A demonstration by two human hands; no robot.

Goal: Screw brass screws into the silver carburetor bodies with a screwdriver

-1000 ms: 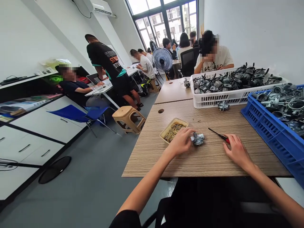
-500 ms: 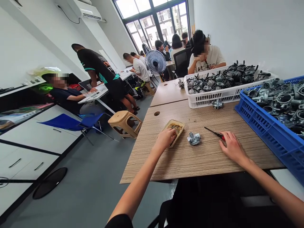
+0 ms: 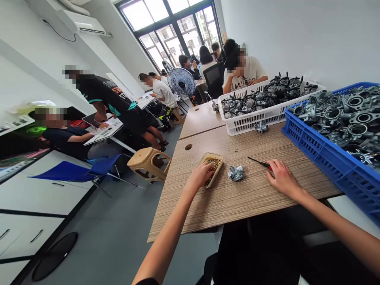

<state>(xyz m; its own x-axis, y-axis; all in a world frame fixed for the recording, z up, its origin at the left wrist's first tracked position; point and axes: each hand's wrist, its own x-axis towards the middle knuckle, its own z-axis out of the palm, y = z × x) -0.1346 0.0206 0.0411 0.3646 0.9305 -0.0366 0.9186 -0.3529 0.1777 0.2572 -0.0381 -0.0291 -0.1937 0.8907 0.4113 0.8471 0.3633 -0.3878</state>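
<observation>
My left hand (image 3: 198,179) reaches into a small cream plastic tub (image 3: 219,171), its fingers curled among small brass-coloured parts (image 3: 215,162). Whatever the fingertips pinch is hidden. To the right of the tub lies a single silver metal carburetor body (image 3: 236,173) on the wood-grain table, touched by neither hand. Farther right, my right hand (image 3: 281,176) rests on the tabletop, closed over the red and black handle of a screwdriver (image 3: 257,160). Its dark shaft points left, toward the carburetor body.
A white basket (image 3: 252,125) of carburetors stands at the back, with one loose carburetor (image 3: 261,127) before it. At right is a blue crate (image 3: 323,152) full of metal bodies. Tiny bits (image 3: 236,150) lie behind the tub. A person (image 3: 247,71) sits across the table.
The view has swung slightly right, so everything sits farther left in it. My left hand stays in the tub and my right hand keeps the screwdriver. The carburetor body has not moved on the table.
</observation>
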